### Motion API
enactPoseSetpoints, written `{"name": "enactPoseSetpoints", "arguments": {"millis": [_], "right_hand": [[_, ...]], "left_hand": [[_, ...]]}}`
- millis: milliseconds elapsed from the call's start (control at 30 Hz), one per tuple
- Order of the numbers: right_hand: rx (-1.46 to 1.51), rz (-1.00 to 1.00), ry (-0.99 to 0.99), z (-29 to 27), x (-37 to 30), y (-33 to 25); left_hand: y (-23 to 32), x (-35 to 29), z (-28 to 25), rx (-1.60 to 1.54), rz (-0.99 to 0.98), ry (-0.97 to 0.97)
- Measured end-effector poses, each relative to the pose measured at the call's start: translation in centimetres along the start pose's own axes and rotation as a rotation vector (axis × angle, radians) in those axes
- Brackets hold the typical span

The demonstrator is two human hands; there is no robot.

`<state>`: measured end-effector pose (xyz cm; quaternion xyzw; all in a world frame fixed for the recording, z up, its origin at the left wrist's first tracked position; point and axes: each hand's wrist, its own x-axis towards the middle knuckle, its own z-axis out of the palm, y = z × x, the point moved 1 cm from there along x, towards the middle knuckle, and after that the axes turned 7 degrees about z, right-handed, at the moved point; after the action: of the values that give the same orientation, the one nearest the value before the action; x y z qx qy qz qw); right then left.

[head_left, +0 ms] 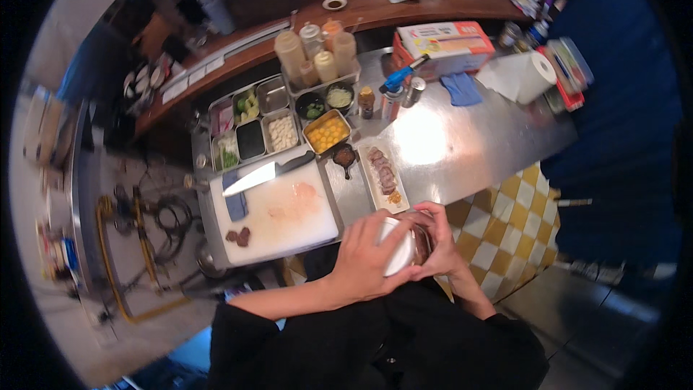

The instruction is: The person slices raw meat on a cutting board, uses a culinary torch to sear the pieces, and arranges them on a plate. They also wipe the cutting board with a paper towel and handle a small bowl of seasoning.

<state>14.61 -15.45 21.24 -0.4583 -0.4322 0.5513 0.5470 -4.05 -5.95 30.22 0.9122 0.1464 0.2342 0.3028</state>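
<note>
In front of my body I hold a jar (423, 243) with a white lid (401, 251) and brown, see-through sides. My left hand (359, 254) is closed over the lid side, while my right hand (443, 247) wraps round the far side of the jar. Just beyond them, a long white plate (371, 186) carries sliced meat (382, 167) and a small yellowish heap. To the left lies a white cutting board (289, 230). Across its upper edge rests a knife (260, 176), near a folded blue cloth (236, 206). Small dark meat pieces (239, 237) sit at the board's left corner.
Metal containers with egg yolks (327, 132), white pieces (282, 132) and greens stand behind the board. Squeeze bottles (290, 52) rise beyond them. A blue-headed torch (402, 76), a box (447, 65) and a paper towel roll (516, 72) occupy the counter's back right.
</note>
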Motion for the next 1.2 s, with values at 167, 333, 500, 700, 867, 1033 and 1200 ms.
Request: {"name": "enactPoseSetpoints", "arguments": {"millis": [167,333,500,700,867,1033,1200], "right_hand": [[0.229,0.097,-0.51,2.7,2.7,-0.5],[0.68,0.237,-0.89,11.2,6.5,5.9],[0.899,0.371,-0.609,12.7,5.5,6.7],[0.892,0.387,-0.259,10.5,2.5,5.3],[0.862,0.419,-0.216,11.3,2.4,5.3],[0.84,0.413,-0.198,10.9,2.4,4.5],[0.839,0.396,-0.162,10.1,1.8,3.9]], "left_hand": [[-1.2,-3.3,-2.4,-0.246,0.389,-0.103],[-1.1,-3.7,-2.6,-0.319,0.795,-0.335],[-3.2,-6.1,-3.6,-0.263,0.737,-0.22],[-4.3,-7.0,-5.1,-0.113,0.202,0.255],[-3.0,-7.4,-4.8,-0.089,0.195,0.287],[-3.3,-6.3,-4.6,-0.188,0.653,0.098],[-2.3,-5.9,-3.2,-0.29,0.825,-0.083]]}}
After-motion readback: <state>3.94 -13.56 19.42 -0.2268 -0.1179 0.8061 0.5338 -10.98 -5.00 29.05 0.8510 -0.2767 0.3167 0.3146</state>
